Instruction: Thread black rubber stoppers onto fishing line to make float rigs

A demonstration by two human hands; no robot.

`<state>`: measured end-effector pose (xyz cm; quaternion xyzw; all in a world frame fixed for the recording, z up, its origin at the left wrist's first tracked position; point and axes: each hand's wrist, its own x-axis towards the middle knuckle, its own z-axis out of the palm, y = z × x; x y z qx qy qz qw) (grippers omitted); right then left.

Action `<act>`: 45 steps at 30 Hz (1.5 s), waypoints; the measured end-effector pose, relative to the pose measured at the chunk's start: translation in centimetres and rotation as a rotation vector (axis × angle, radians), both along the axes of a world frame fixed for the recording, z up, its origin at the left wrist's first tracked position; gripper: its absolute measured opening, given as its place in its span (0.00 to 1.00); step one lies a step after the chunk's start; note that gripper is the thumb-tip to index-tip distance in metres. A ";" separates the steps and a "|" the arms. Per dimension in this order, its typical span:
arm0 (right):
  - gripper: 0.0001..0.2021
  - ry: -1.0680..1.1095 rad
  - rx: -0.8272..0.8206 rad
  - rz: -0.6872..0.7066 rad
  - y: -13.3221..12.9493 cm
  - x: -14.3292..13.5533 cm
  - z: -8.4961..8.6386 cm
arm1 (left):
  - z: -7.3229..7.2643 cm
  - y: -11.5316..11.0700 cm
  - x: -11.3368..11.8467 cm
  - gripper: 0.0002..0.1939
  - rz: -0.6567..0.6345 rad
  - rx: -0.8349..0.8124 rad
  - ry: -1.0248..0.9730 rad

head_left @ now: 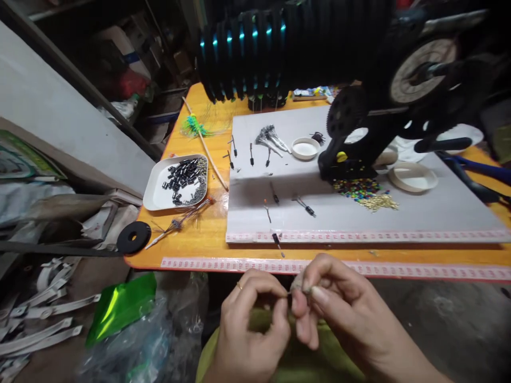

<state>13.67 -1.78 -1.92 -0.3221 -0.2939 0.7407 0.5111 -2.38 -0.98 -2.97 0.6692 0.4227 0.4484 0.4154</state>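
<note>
At the lower middle, below the table's front edge, my left hand [255,319] and my right hand [333,298] are close together. Thumb and index finger are pinched on both; a tiny dark piece shows between them, too small to name. Beyond them, a black part with a thin stem [276,240] lies at the front of the grey board [247,213]. Several similar black parts are scattered behind it. Silvery bundles [271,139] lie farther back. On the left, a white tray [150,191] holds black pieces and small grey ones.
A large black machine [351,114] stands over the board's right side. Near its base are colourful beads [357,189] and a round white dish [413,178]. A stick [207,146], a black disc [133,237] and measuring tapes [239,266] are on the orange table [175,133].
</note>
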 end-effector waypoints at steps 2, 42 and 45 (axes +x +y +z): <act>0.07 0.070 -0.026 0.010 -0.3 0.2 -0.2 | 0.5 0.3 0.1 0.13 -0.033 -0.146 -0.039; 0.14 -0.869 0.737 0.001 -2.6 3.0 1.4 | 1.7 1.4 5.8 0.10 -0.079 -0.813 -0.937; 0.15 -0.918 0.800 -0.015 -2.5 3.1 1.2 | 1.8 1.6 5.8 0.10 -0.073 -0.814 -0.927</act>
